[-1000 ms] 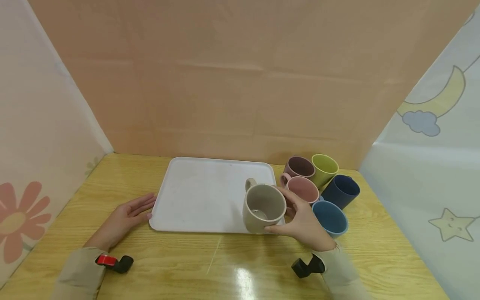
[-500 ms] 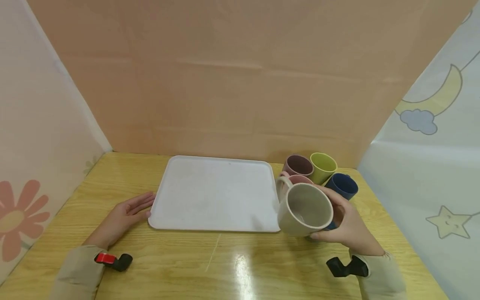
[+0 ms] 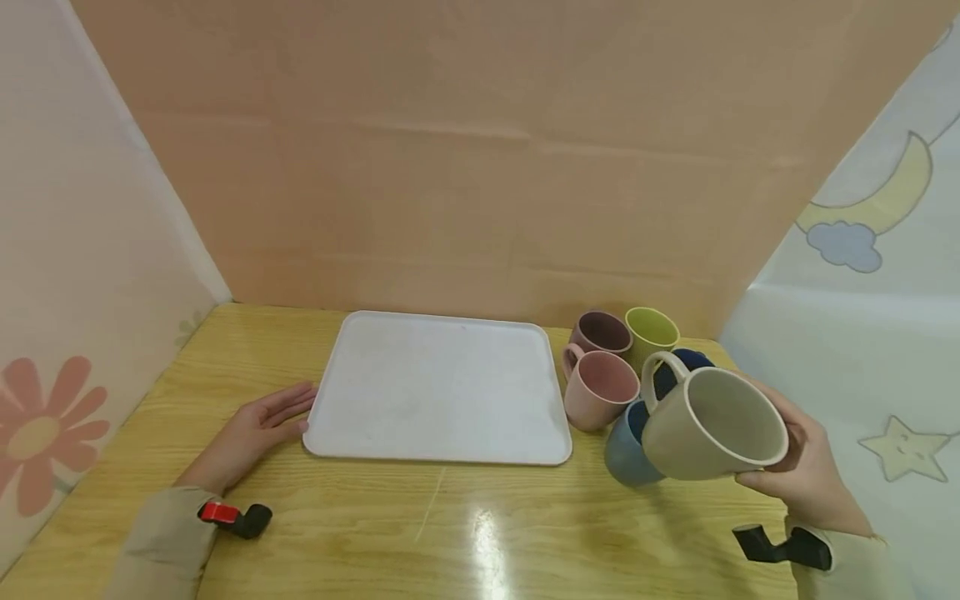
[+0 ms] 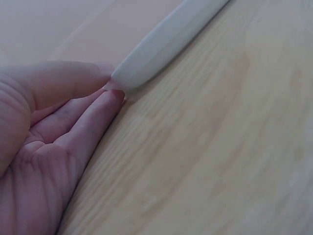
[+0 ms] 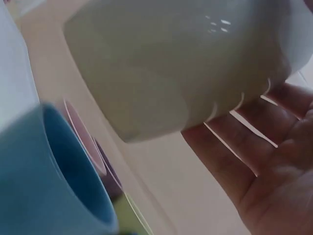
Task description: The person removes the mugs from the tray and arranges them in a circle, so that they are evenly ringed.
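Observation:
My right hand [image 3: 802, 458] grips a beige mug [image 3: 675, 433] by its wall, raised above the table at the right. The mug tilts, its mouth toward the hand and its handle on the far left side. In the right wrist view, fingers [image 5: 244, 142] curl round the beige mug [image 5: 146, 63]. My left hand [image 3: 243, 433] rests on the table with straight fingers touching the left edge of a white tray [image 3: 442, 387]. The left wrist view has its thumb and fingertips at the tray's corner [image 4: 142, 63].
Several mugs cluster right of the tray: pink [image 3: 592, 404], blue [image 3: 628, 454], mauve [image 3: 600, 333], yellow-green [image 3: 651, 333] and navy [image 3: 693, 358], the navy one partly hidden by the beige mug. Papered walls [image 3: 480, 167] close off the back and sides of the wooden table [image 3: 360, 533].
My right hand has carried the beige mug rightward from over the tray's right end, past the pink and blue mugs. The left hand stays at the tray's edge.

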Demonstrator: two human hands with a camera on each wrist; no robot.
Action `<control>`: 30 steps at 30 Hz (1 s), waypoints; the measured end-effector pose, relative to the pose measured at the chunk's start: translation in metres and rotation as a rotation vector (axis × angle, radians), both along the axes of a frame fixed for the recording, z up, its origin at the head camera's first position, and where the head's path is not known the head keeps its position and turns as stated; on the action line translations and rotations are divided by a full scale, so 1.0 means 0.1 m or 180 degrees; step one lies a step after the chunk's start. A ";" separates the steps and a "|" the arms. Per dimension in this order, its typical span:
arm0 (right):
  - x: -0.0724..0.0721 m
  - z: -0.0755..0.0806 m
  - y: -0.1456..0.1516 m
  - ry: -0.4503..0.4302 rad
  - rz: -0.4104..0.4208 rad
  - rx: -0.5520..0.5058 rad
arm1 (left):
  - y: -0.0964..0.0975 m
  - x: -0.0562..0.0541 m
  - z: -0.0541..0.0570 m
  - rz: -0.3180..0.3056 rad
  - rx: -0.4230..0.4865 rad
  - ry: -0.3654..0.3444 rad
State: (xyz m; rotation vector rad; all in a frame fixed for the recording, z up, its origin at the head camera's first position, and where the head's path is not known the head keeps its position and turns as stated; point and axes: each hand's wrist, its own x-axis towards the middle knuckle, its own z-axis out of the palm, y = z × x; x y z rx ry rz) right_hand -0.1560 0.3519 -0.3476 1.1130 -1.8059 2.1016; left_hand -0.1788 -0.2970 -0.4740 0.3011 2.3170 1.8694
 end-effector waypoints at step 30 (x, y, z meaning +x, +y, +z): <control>0.19 -0.42 0.94 -0.0758 -0.0508 0.0806 | 0.02 0.01 0.00 0.0033 -0.0085 -0.0003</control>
